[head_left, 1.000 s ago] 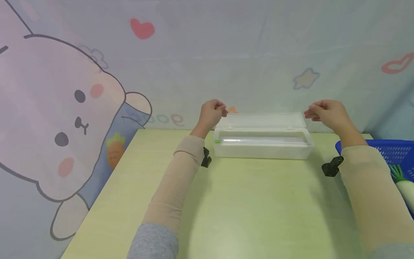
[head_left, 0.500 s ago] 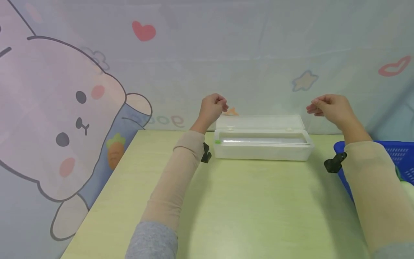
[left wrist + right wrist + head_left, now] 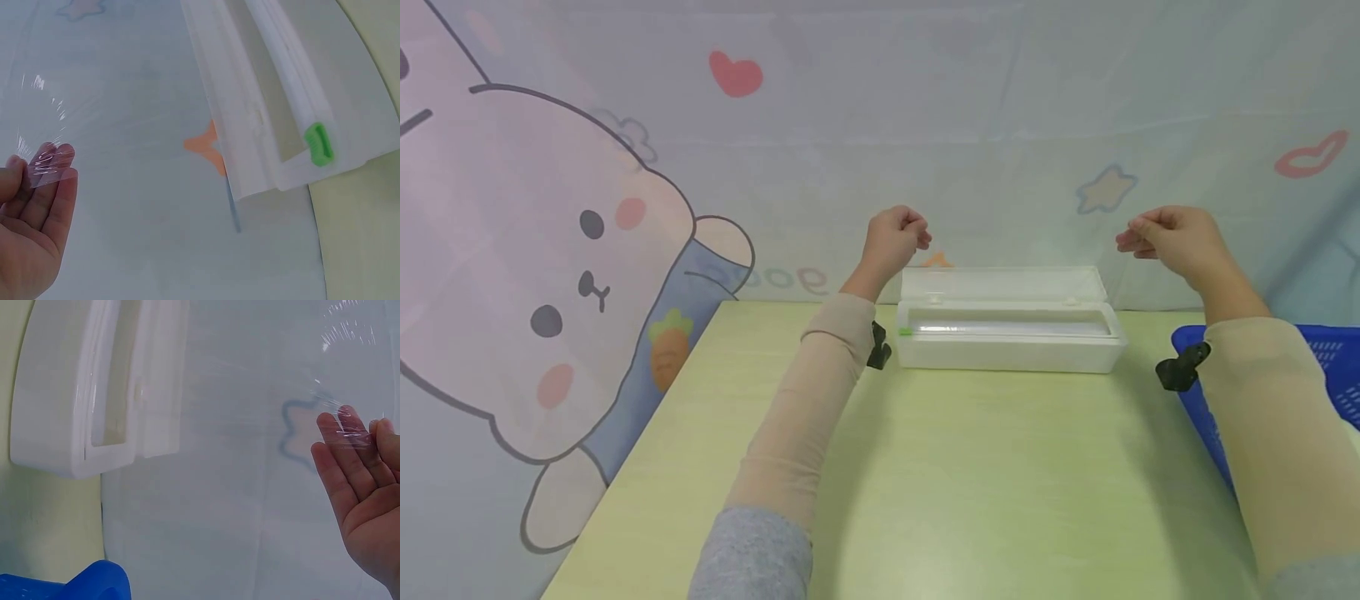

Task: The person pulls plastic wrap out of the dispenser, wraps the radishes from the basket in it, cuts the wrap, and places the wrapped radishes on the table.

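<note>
Evidently, your left hand [image 3: 895, 242] and right hand [image 3: 1180, 242] stood well apart, each pinching the film [image 3: 39, 84] between them at one o'clock, near the box [image 3: 1011, 354]; even, gentle outward tension seemed wise to stop it bunching.

On the printed backdrop [image 3: 880, 108], to the left of the left hand's [image 3: 895, 240] grip and slightly lower, we read pale letters [image 3: 784, 277], apparently "oog"; we cannot make out the fainter mark at their left end.
</note>
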A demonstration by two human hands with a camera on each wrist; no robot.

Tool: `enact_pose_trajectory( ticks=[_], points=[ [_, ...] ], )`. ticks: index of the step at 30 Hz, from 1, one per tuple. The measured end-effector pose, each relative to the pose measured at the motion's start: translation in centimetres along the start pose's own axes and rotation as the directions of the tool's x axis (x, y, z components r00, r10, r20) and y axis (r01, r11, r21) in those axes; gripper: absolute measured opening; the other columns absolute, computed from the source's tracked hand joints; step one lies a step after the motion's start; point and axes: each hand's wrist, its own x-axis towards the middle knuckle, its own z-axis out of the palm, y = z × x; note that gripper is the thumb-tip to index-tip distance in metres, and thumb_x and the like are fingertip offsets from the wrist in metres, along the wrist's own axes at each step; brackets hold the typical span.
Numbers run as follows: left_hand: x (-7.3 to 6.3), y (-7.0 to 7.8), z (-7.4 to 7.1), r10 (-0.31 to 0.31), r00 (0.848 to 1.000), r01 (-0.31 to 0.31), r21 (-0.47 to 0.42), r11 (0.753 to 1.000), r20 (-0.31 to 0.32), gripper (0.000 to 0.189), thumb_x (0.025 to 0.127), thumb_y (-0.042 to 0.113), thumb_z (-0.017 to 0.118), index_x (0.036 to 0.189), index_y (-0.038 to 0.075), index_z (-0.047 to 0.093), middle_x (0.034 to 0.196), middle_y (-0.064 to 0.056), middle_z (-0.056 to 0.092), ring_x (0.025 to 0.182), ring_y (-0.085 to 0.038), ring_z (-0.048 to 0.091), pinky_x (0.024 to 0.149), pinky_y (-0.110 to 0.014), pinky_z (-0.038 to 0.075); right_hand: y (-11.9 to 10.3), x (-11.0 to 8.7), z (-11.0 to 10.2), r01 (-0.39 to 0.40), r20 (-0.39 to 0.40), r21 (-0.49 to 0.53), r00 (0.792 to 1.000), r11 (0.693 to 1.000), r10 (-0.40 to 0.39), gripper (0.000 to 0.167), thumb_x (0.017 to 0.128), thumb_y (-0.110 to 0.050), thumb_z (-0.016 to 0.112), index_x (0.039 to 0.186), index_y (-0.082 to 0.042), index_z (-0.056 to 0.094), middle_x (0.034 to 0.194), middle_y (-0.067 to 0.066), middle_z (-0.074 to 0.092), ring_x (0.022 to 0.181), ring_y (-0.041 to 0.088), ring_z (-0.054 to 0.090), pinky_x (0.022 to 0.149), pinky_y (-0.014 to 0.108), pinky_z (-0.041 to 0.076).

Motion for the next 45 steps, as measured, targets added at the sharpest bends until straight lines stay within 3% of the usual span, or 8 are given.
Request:
enact_pose_trajectory(
  ticks=[15, 23, 30, 35, 39, 45],
  points=[
    [0.7, 1.9, -0.4, 0.013, 1.0, -0.013, 0.03, 0.999, -0.007, 0.018, 0.1, 0.013, 0.052, 0.103, -0.001, 0.062, 0.094, -0.015, 0.068, 0.086, -0.022, 0.067, 0.076, -0.027, 0.053, -1.3, 0.5, -1.3, -0.006, -0.003, -0.011, 1.0, 1.0, 0.006, 0.057, 0.099, -0.044, 0.044, 0.127, 0.005, 0.049, 0.08, -0.027, 0.063, 0.074, -0.013, 0.06, 0.068, 0.008, 0.048],
    [1.0, 2.4, -0.6, 0.009, 1.0, -0.009, 0.034, 0.999, 0.001, 0.019, 0.1, 0.015, 0.052, 0.102, -0.001, 0.062, 0.093, -0.014, 0.068, 0.085, -0.021, 0.066, 0.075, -0.027, 0.052, -1.8, 0.7, -1.8, -0.01, -0.01, 0.016, 1.0, 1.0, 0.01, 0.044, 0.1, -0.038, 0.047, 0.12, 0.001, 0.054, 0.079, -0.026, 0.065, 0.073, -0.012, 0.06, 0.066, 0.008, 0.047],
    [1.3, 3.0, -0.8, 0.034, 0.999, -0.034, 0.016, 0.999, -0.003, 0.017, 0.1, 0.014, 0.052, 0.101, 0.0, 0.062, 0.092, -0.014, 0.068, 0.083, -0.021, 0.066, 0.075, -0.029, 0.052, -2.3, 0.8, -2.6, -0.019, -0.017, -0.003, 1.0, 1.0, 0.019, 0.046, 0.099, -0.042, 0.046, 0.122, -0.003, 0.054, 0.081, -0.027, 0.064, 0.074, -0.012, 0.06, 0.074, 0.013, 0.05],
    [1.2, 3.5, -0.7, 0.062, 0.998, -0.062, -0.005, 0.998, -0.002, 0.017, 0.1, 0.013, 0.052, 0.1, -0.001, 0.062, 0.091, -0.015, 0.068, 0.083, -0.021, 0.066, 0.077, -0.034, 0.053, -2.4, 0.7, -3.1, 0.001, -0.026, 0.018, 1.0, 1.0, -0.001, 0.041, 0.1, -0.039, 0.046, 0.119, -0.004, 0.055, 0.08, -0.027, 0.064, 0.073, -0.012, 0.061, 0.067, 0.008, 0.048],
    [1.1, 3.9, -0.9, 0.073, 0.997, -0.073, -0.028, 0.997, 0.017, 0.017, 0.1, 0.013, 0.052, 0.1, 0.0, 0.062, 0.092, -0.015, 0.068, 0.083, -0.021, 0.066, 0.078, -0.034, 0.053, -2.6, 0.3, -3.8, 0.027, -0.023, 0.029, 0.999, 0.999, -0.026, 0.037, 0.099, -0.038, 0.048, 0.115, -0.006, 0.057, 0.08, -0.026, 0.066, 0.073, -0.011, 0.062, 0.066, 0.008, 0.048],
    [0.1, 4.8, -1.8, 0.11, 0.991, -0.108, -0.019, 0.994, 0.08, 0.016, 0.1, 0.014, 0.052, 0.1, 0.001, 0.061, 0.097, -0.016, 0.068, 0.089, -0.024, 0.066, 0.081, -0.032, 0.053, -3.1, -1.0, -4.9, 0.063, 0.003, -0.043, 0.998, 0.997, -0.063, 0.038, 0.098, -0.04, 0.049, 0.115, -0.008, 0.058, 0.083, -0.027, 0.066, 0.075, -0.011, 0.063, 0.066, 0.006, 0.046]
  ],
)
